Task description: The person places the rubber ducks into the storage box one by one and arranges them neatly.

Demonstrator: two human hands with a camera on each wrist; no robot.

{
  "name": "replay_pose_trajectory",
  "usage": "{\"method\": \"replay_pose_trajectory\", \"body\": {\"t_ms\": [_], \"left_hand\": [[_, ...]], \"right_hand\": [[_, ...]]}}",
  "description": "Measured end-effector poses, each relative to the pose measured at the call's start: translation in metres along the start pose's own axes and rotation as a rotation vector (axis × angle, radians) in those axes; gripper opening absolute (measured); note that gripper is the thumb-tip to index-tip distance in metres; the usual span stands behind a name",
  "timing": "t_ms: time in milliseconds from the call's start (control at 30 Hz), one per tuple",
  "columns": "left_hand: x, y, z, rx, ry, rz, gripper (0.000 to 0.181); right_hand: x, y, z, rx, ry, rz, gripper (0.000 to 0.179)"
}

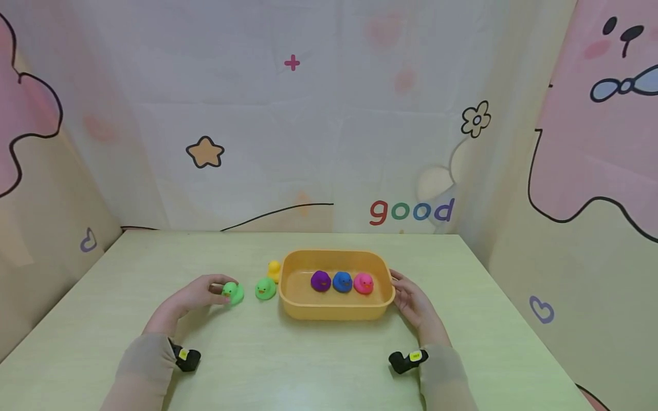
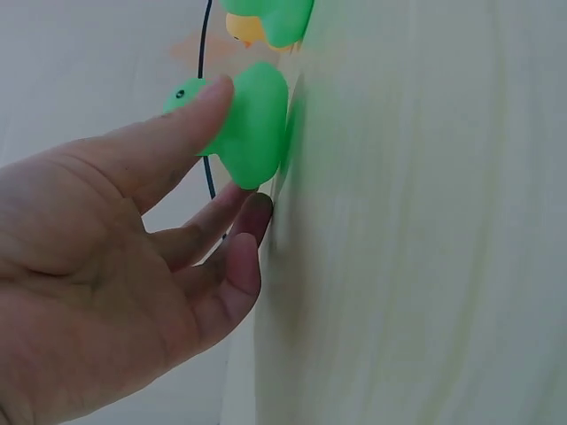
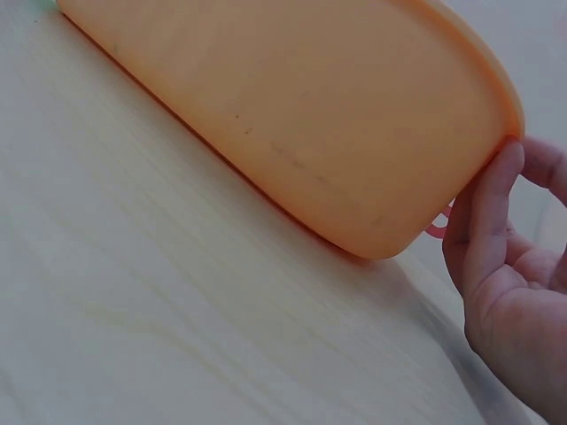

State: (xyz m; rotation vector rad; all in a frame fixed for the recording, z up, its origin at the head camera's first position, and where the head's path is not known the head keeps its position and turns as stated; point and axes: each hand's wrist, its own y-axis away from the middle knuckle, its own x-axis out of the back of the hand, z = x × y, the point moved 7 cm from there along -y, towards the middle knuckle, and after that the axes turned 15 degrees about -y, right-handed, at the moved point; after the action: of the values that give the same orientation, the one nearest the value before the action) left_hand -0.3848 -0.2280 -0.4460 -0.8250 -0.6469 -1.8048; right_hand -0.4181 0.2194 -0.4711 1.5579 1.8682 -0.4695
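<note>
Green ducks (image 1: 265, 289), two; yellow duck (image 1: 274, 270), one — between table's (image 1: 298, 365) left edge and tub (image 1: 334, 312), left hand (image 1: 197, 292) pinching one green. Tub holds purple duck (image 1: 321, 281), blue duck (image 1: 342, 282), pink duck (image 1: 363, 283) — one each; right hand (image 1: 416, 303) touches rim, fingers relaxed.

the left hand (image 1: 197, 293) is pinching, thumb (image 2: 190, 119) facing its fingers (image 2: 237, 270); the right hand (image 1: 416, 306) is pointing forward, wrist (image 1: 437, 338) behind its fingers.

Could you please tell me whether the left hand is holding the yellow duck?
No, the left hand holds a green duck, while the yellow duck sits outside the tray.
</note>
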Motion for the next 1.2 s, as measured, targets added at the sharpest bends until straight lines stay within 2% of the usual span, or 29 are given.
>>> {"method": "replay_pose_trajectory", "body": {"t_ms": [233,533,733,833,967,1000,1100,1200], "left_hand": [[0.004,0.002,0.001,0.026,0.008,0.044,0.05],[0.015,0.006,0.003,0.096,0.04,0.126,0.051],[0.015,0.005,0.0,0.14,0.169,0.138,0.058],[0.014,0.003,-0.002,0.151,0.258,0.132,0.061],[0.013,0.001,-0.003,0.127,0.38,0.116,0.064],[0.013,0.001,-0.003,0.121,0.401,0.113,0.065],[0.012,0.0,-0.003,0.105,0.443,0.103,0.066],[0.011,-0.001,-0.002,0.094,0.466,0.097,0.065]], "right_hand": [[0.0,-0.001,0.0,0.002,-0.015,0.0,0.05],[-0.002,0.001,-0.001,-0.003,-0.018,-0.018,0.049],[-0.004,0.003,-0.001,-0.008,0.01,-0.023,0.05],[-0.002,0.001,0.0,0.022,0.052,-0.051,0.052],[0.006,-0.006,0.001,0.087,0.108,-0.134,0.055],[0.006,-0.006,0.001,0.098,0.09,-0.182,0.054],[0.007,-0.007,0.001,0.108,0.091,-0.235,0.055],[0.008,-0.008,0.001,0.094,0.083,-0.194,0.054]]}}
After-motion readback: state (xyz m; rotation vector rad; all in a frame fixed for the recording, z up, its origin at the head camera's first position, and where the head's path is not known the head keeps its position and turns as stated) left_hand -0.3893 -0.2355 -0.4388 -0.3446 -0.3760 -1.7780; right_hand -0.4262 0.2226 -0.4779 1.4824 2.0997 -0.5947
